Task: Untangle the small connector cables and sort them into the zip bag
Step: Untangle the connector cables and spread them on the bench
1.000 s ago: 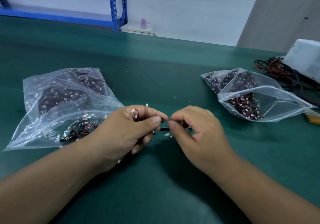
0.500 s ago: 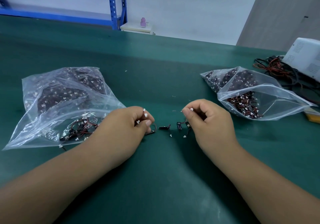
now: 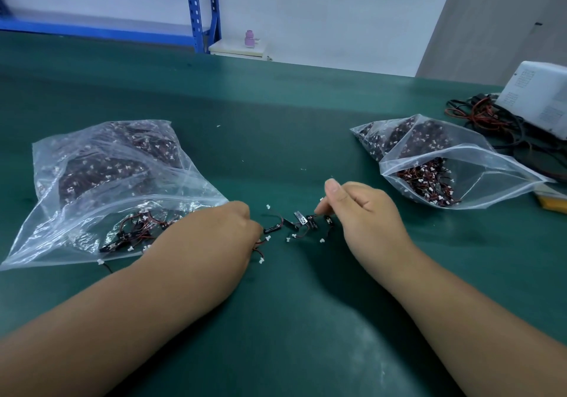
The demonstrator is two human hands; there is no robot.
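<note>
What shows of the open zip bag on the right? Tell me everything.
The open zip bag is clear, crinkled plastic with a zip strip along its mouth, which gapes toward the right hand. It lies on the green table, holding a small heap of red-and-black cables with white connectors. A fuller clear bag touches its far side. Neither hand touches it.

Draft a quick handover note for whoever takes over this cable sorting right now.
Hands: the left hand has its fingers curled with red wires sticking out beneath it, so it seems to hold cables. The right hand pinches one cable from the tangled connector cables on the green mat between the hands.
Bags: the left zip bag and right zip bag are both open, with cables inside.
Left to do: separate this cluster and bag it.
</note>
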